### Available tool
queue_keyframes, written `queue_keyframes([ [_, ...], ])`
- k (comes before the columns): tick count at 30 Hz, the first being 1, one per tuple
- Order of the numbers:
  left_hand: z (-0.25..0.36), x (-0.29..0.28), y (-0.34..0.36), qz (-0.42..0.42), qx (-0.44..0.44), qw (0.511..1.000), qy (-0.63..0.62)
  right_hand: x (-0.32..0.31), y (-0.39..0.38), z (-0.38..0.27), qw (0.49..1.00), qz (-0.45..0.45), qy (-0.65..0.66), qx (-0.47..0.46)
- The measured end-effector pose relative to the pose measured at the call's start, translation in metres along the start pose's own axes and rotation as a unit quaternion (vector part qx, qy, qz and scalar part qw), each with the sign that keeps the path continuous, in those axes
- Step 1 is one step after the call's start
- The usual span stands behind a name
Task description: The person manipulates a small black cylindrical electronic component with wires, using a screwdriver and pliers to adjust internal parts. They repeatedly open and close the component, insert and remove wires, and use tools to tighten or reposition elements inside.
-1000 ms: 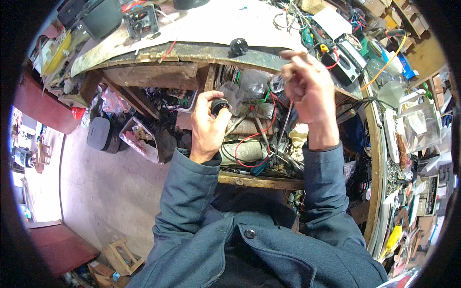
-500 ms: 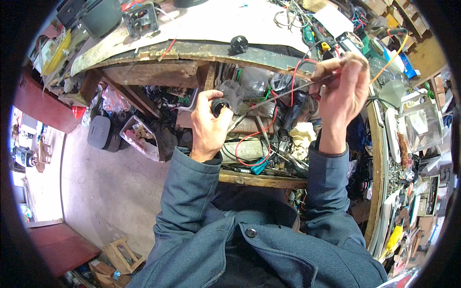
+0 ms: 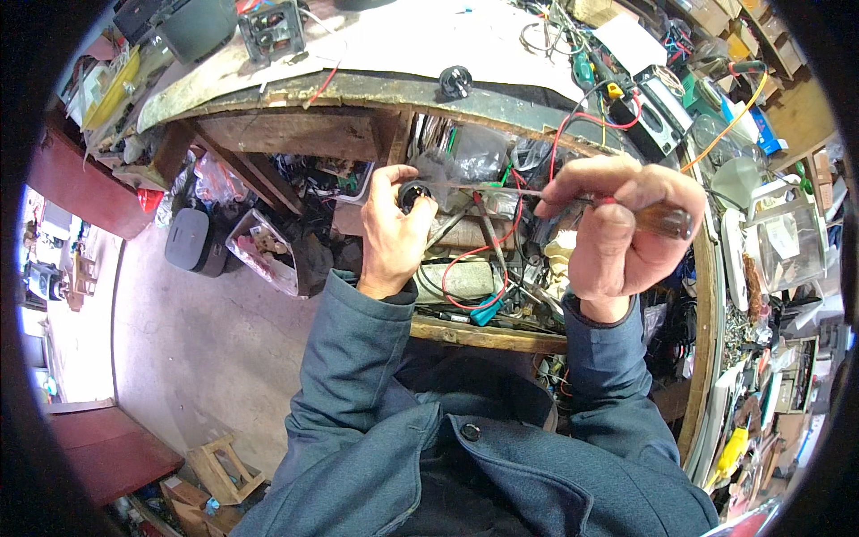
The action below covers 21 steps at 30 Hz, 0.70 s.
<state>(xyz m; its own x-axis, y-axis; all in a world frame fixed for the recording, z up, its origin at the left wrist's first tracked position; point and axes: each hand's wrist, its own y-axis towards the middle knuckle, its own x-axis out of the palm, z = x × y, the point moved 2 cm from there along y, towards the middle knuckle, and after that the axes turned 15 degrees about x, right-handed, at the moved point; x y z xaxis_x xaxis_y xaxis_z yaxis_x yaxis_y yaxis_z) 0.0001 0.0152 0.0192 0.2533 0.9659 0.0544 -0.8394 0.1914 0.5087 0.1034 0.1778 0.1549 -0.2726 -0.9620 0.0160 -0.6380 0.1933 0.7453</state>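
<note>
A small round black part [image 3: 412,194] is pinched between the thumb and fingers of my left hand [image 3: 392,236], over the open drawer. My right hand [image 3: 617,234] is closed round a screwdriver with a brownish, see-through handle [image 3: 664,220]. Its long thin shaft lies nearly level and points left at the black part; whether the tip touches it I cannot tell. Another round black piece [image 3: 455,82] rests near the front edge of the bench top.
Below my hands, a wooden drawer [image 3: 488,338] holds red and black leads, a pale block [image 3: 456,280] and tools. Cables and a meter-like box [image 3: 659,121] crowd the bench's right side. A black case [image 3: 194,242] and a white box of parts [image 3: 264,253] stand on the floor.
My right hand has come down and nearer, and the screwdriver has swung from slanting to almost level. The left hand keeps its hold on the black part, almost unmoved.
</note>
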Motion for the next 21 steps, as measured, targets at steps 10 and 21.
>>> queue_keyframes([
  [10,-0.005,-0.001,0.0,0.004,0.011,1.0,0.005,0.004,-0.002,-0.006,0.995,-0.021,-0.056,0.075],
  [21,0.008,0.0,0.001,-0.023,-0.041,0.999,0.013,0.01,-0.005,-0.003,0.992,-0.032,-0.074,0.1],
])
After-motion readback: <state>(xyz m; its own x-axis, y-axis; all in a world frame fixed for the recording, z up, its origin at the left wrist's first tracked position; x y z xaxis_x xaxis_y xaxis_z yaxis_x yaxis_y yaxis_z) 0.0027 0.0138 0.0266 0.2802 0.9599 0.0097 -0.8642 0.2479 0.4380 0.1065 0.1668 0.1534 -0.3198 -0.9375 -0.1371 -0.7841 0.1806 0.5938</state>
